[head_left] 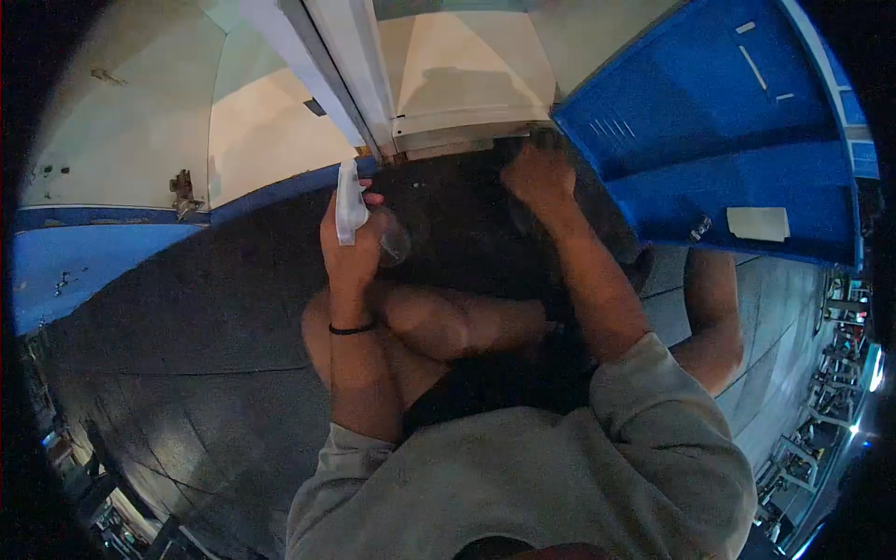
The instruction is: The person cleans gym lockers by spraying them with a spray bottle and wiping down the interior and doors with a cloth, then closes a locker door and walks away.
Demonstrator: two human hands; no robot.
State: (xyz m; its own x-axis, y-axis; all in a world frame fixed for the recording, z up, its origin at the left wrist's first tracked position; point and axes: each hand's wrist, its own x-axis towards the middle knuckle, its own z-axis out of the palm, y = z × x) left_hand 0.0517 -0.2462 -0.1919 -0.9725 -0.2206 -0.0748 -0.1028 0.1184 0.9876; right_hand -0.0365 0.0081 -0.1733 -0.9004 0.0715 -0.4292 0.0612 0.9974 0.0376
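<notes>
Lengthwise, the white piece (350, 207) points forward; left fingers (374, 199) clamp it; right fingers (520, 170), I cannot tell.

Single wide head view from close above the torso (504, 476), forward and downward.

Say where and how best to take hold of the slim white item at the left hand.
Probably across the middle of the white item, coming from the near side, where the left hand is: it is long and slim, its far end pointing away from the person.
</notes>
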